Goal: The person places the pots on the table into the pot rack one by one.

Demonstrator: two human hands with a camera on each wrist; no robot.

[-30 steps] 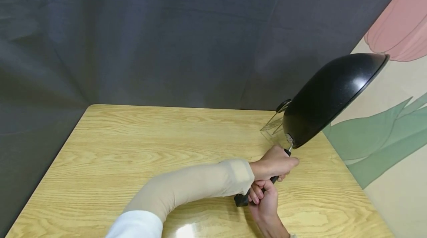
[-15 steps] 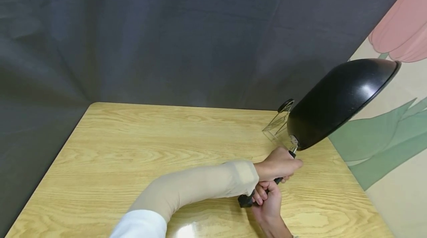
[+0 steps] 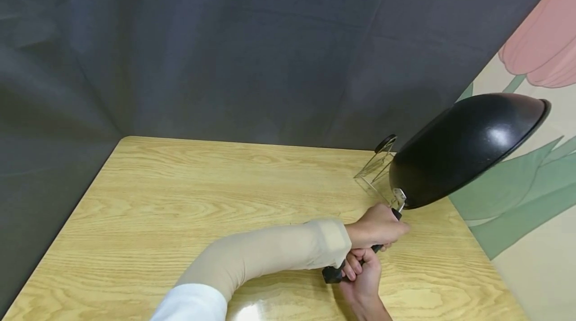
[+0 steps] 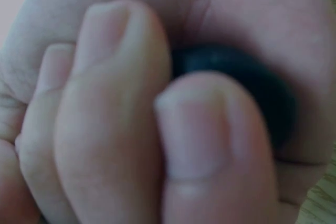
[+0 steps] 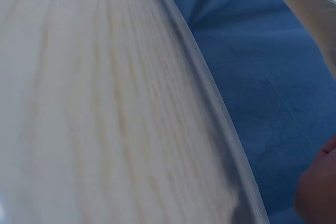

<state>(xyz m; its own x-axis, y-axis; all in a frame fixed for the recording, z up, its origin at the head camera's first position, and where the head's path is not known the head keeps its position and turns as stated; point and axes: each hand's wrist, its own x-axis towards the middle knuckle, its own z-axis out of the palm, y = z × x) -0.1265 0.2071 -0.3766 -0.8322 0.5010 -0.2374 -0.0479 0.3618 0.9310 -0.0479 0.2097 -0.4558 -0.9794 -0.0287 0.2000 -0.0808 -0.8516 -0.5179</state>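
Looks like the hold-and-tilt step: left hand wrapped round handle, right hand gripping lower. Wok tilted, ahead-right of left hand. Next move probably needs firm grips, wrists turning together.

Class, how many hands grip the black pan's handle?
2: the left hand, nearer the pan, and the right hand, nearer the free end of the handle.

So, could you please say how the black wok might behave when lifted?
The wok is likely stiff: its wall shows no sag. It may feel front-heavy, its bulk lying at one end of the handle. Its smooth, glossy outside could be slippery.
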